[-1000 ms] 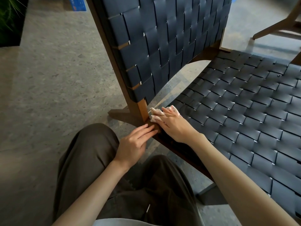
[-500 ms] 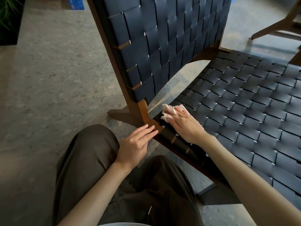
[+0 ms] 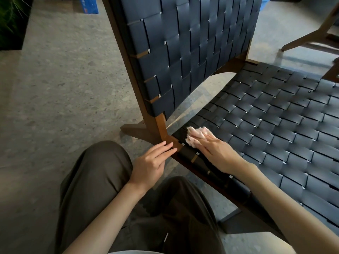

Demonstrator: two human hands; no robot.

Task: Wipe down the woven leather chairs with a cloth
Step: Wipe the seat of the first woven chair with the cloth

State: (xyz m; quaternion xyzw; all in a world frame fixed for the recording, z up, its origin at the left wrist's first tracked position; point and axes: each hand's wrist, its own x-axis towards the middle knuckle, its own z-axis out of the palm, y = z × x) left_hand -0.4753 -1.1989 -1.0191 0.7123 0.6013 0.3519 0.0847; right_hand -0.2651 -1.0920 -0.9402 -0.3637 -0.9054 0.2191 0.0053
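Note:
A woven dark leather chair with a brown wooden frame fills the view; its seat point(image 3: 271, 125) spreads to the right and its backrest point(image 3: 187, 48) rises at the top middle. My right hand point(image 3: 218, 151) lies flat with straight fingers on a small white cloth point(image 3: 194, 136), pressing it onto the seat's near left corner. My left hand point(image 3: 152, 162) has straight fingers touching the wooden frame corner point(image 3: 170, 140) where seat and back post meet.
Speckled grey stone floor point(image 3: 64, 98) stretches to the left. My knees in dark trousers point(image 3: 95, 180) are close under the chair edge. Another chair's wooden leg point(image 3: 310, 35) shows at the top right. A blue box point(image 3: 88, 5) and a dark planter point(image 3: 11, 22) sit at the top left.
My right hand has slid the cloth from the frame corner rightward onto the woven seat strips. The left hand has stayed on the frame corner.

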